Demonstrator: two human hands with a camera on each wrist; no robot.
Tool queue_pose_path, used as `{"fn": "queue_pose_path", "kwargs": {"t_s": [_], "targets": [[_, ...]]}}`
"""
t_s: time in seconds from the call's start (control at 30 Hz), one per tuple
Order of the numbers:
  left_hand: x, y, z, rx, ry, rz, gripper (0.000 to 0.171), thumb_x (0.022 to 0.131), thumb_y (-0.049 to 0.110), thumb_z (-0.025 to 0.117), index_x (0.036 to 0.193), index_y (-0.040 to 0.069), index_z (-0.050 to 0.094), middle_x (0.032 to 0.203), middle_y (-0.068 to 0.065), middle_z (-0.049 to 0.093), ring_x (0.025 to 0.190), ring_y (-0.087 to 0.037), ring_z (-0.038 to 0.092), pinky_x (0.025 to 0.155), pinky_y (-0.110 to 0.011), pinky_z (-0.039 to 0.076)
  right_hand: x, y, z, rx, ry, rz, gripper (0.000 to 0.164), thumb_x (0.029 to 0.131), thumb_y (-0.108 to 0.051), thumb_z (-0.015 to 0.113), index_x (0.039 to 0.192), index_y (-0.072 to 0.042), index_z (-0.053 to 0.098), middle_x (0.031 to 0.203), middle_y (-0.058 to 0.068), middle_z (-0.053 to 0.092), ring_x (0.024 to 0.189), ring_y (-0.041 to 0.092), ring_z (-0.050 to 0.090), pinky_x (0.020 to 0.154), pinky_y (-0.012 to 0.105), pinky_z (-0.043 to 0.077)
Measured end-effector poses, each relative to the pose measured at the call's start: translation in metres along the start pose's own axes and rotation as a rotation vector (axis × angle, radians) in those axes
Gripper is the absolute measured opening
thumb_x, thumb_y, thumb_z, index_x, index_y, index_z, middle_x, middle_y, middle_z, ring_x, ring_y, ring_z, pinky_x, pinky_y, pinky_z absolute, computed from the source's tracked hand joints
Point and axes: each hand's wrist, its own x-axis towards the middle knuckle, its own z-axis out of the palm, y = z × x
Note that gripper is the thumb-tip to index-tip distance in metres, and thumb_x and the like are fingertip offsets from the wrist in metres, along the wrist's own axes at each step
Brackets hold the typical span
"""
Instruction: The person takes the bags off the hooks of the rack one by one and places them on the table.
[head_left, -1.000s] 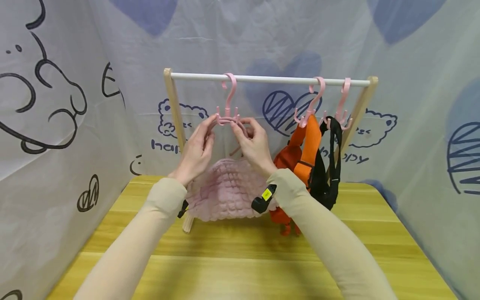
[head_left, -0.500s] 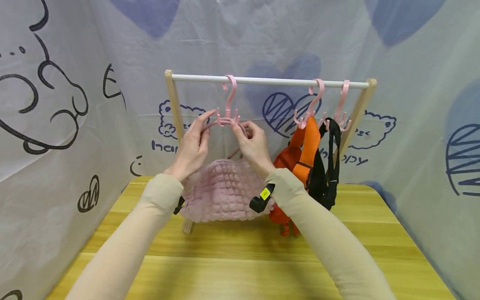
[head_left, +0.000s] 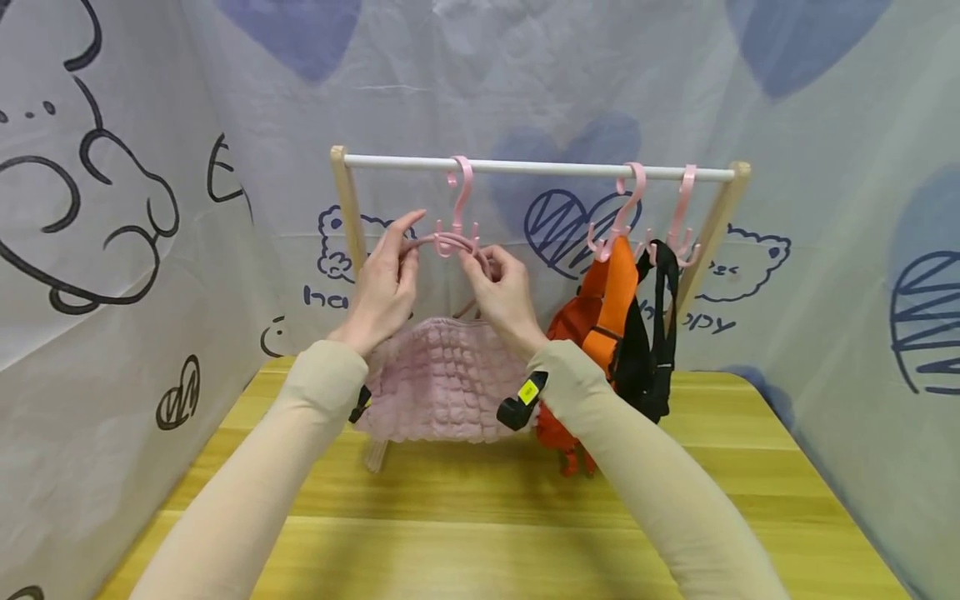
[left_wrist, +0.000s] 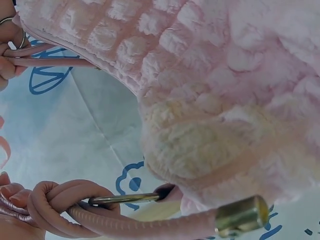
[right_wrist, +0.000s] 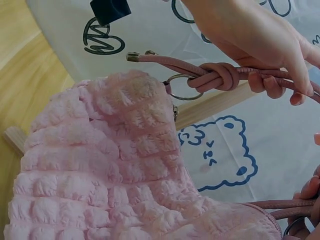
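Observation:
A pink quilted bag (head_left: 450, 383) hangs below a pink prong hook (head_left: 462, 200) in the head view. Its rose cord strap (head_left: 425, 241) arches across the hook's lower prongs. My left hand (head_left: 378, 292) holds the strap left of the hook, its index finger pointing up. My right hand (head_left: 508, 296) pinches the strap on the hook's right side. The right wrist view shows a strap knot (right_wrist: 220, 75) and a metal ring (right_wrist: 186, 89) beside the left hand's fingers. A metal cord tip (left_wrist: 242, 215) shows in the left wrist view. Whether the strap sits behind the prongs, I cannot tell.
The hooks hang from a white rail (head_left: 540, 168) between wooden posts. An orange bag (head_left: 577, 321) and a black bag (head_left: 660, 350) hang on two more pink hooks at the right. Below is a wooden tabletop (head_left: 480, 533), with printed cloth behind.
My left hand has shifted left, away from the hook, and its index finger has lifted off the left prong. The strap arch spreads wider. My right hand stays pinched near the hook.

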Motion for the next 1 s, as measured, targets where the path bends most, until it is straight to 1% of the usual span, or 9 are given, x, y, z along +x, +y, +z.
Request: {"fn": "queue_pose_path", "kwargs": {"t_s": [0.17, 0.3, 0.4, 0.53, 0.63, 0.8, 0.9, 1.0], "targets": [[0.005, 0.004, -0.001, 0.028, -0.004, -0.018, 0.05, 0.105, 0.006, 0.04, 0.153, 0.021, 0.037, 0.123, -0.02, 0.059, 0.091, -0.029, 0.059, 0.078, -0.042, 0.049, 0.0, -0.001, 0.001, 0.007, 0.0, 0.002, 0.018, 0.1, -0.023, 0.062, 0.09, -0.008, 0.061, 0.061, -0.006, 0.04, 0.053, 0.008, 0.037, 0.05, 0.023, 0.029], [0.01, 0.008, -0.002, 0.048, -0.002, -0.028, 0.049, 0.105, 0.007, 0.039, 0.153, 0.02, 0.038, 0.111, -0.017, 0.059, 0.083, -0.026, 0.055, 0.071, -0.038, 0.045, -0.001, -0.002, 0.002, 0.01, 0.001, 0.006, 0.018, 0.1, -0.022, 0.062, 0.089, -0.008, 0.062, 0.061, -0.006, 0.039, 0.053, 0.008, 0.038, 0.05, 0.023, 0.03], [0.016, 0.01, -0.003, 0.06, 0.014, -0.03, 0.05, 0.104, 0.007, 0.039, 0.153, 0.02, 0.038, 0.104, -0.016, 0.058, 0.08, -0.025, 0.052, 0.07, -0.036, 0.042, 0.0, -0.004, 0.003, 0.008, 0.003, -0.01, 0.017, 0.099, -0.021, 0.062, 0.088, -0.007, 0.062, 0.061, -0.006, 0.04, 0.054, 0.007, 0.038, 0.05, 0.022, 0.03], [0.022, 0.016, -0.005, 0.074, 0.033, -0.036, 0.051, 0.103, 0.007, 0.04, 0.152, 0.021, 0.039, 0.103, -0.014, 0.058, 0.08, -0.024, 0.053, 0.068, -0.035, 0.041, 0.001, -0.005, 0.004, 0.006, 0.004, -0.038, 0.018, 0.099, -0.018, 0.062, 0.085, -0.008, 0.062, 0.062, -0.005, 0.04, 0.055, 0.007, 0.038, 0.052, 0.022, 0.029], [0.024, 0.02, -0.005, 0.061, 0.032, -0.044, 0.051, 0.102, 0.008, 0.041, 0.152, 0.02, 0.039, 0.098, -0.013, 0.057, 0.076, -0.022, 0.05, 0.066, -0.033, 0.041, 0.001, -0.005, 0.005, 0.009, -0.008, -0.043, 0.019, 0.1, -0.02, 0.062, 0.084, -0.009, 0.061, 0.062, -0.004, 0.041, 0.055, 0.007, 0.038, 0.052, 0.022, 0.03], [0.022, 0.025, -0.004, 0.009, 0.016, -0.067, 0.042, 0.104, 0.009, 0.04, 0.145, 0.014, 0.048, 0.089, -0.01, 0.057, 0.071, -0.019, 0.046, 0.064, -0.03, 0.038, 0.001, -0.005, 0.005, 0.024, -0.016, -0.045, 0.02, 0.1, -0.023, 0.062, 0.085, -0.01, 0.06, 0.062, -0.004, 0.042, 0.055, 0.007, 0.039, 0.052, 0.022, 0.031], [0.019, 0.026, -0.003, -0.011, -0.003, -0.08, 0.036, 0.106, 0.012, 0.038, 0.138, 0.01, 0.054, 0.091, -0.011, 0.062, 0.07, -0.02, 0.047, 0.061, -0.029, 0.038, 0.001, -0.004, 0.004, 0.026, -0.004, -0.041, 0.019, 0.1, -0.021, 0.062, 0.086, -0.009, 0.061, 0.062, -0.005, 0.043, 0.055, 0.007, 0.039, 0.051, 0.022, 0.031], [0.016, 0.025, -0.002, -0.03, -0.015, -0.095, 0.034, 0.107, 0.015, 0.039, 0.134, 0.008, 0.057, 0.104, -0.012, 0.068, 0.076, -0.019, 0.051, 0.065, -0.028, 0.041, 0.0, -0.003, 0.004, 0.03, -0.001, -0.033, 0.015, 0.1, -0.018, 0.06, 0.089, -0.008, 0.062, 0.063, -0.004, 0.042, 0.054, 0.007, 0.038, 0.05, 0.022, 0.029]]}}
